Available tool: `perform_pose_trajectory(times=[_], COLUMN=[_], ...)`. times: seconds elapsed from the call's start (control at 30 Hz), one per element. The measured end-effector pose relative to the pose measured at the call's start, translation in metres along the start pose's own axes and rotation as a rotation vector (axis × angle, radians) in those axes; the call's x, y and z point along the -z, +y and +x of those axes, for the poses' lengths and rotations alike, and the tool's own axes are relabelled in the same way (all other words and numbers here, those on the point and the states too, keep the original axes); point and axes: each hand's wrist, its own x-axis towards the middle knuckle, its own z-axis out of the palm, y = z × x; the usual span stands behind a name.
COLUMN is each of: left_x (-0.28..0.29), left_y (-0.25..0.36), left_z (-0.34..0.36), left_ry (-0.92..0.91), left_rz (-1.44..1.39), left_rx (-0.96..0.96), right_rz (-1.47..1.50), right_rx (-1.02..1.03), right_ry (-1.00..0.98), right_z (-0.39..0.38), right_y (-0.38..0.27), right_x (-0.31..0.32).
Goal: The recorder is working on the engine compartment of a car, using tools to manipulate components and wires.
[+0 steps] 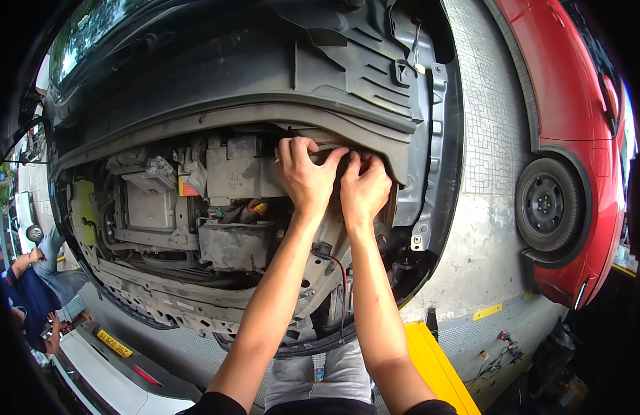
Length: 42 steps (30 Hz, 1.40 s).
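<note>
I have both hands close together at the right end of a car's engine bay, up against the curved dark trim that runs along the bay's upper edge. My left hand has its fingers curled narrow over the lip, thumb pointing across to the right. My right hand sits just beside it, fingers bent in the same way. My fingertips go into the dark gap under the trim, so I cannot tell whether either hand grips anything there.

Left of my left hand is a dusty grey box, with an orange label beside it and a dusty lower box below. Between my forearms runs a thin cable. Beyond the bay's right side, a red car stands on the paved floor. At the far left is another person, above a white car.
</note>
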Motion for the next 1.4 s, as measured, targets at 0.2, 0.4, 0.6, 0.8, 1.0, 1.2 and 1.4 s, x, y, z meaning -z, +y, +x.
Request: perform_pose_trajectory(times=[0.2,0.4,0.6,0.8,1.0,1.2,1.4], left_x=[-0.002,-0.004,-0.004,-0.006,-0.008,-0.007,-0.007], left_y=[-0.001,-0.001,-0.003,-0.002,-0.004,-0.004,-0.005], left_z=[-0.003,-0.006,-0.006,-0.008,-0.007,-0.007,-0.005], left_ry=[0.004,0.007,0.028,0.045,0.042,0.046,0.040], left_rz=[0.062,0.110,0.096,0.115,0.089,0.082,0.078], left_rx=[-0.008,0.003,0.012,-0.018,-0.001,-0.004,0.000], right_rz=[0.051,0.104,0.066,0.089,0.027,0.013,0.072], right_rx=[0.043,-0.095,-0.042,-0.069,-0.032,0.043,-0.105], right_ry=[-0.027,-0.040,-0.081,-0.102,-0.005,-0.066,-0.062], right_z=[0.004,0.001,0.005,0.011,0.002,0.011,0.005], right_y=[0.004,-0.004,-0.002,0.002,-0.005,0.001,-0.007], right_x=[0.002,0.001,0.006,0.004,0.003,0.006,0.008])
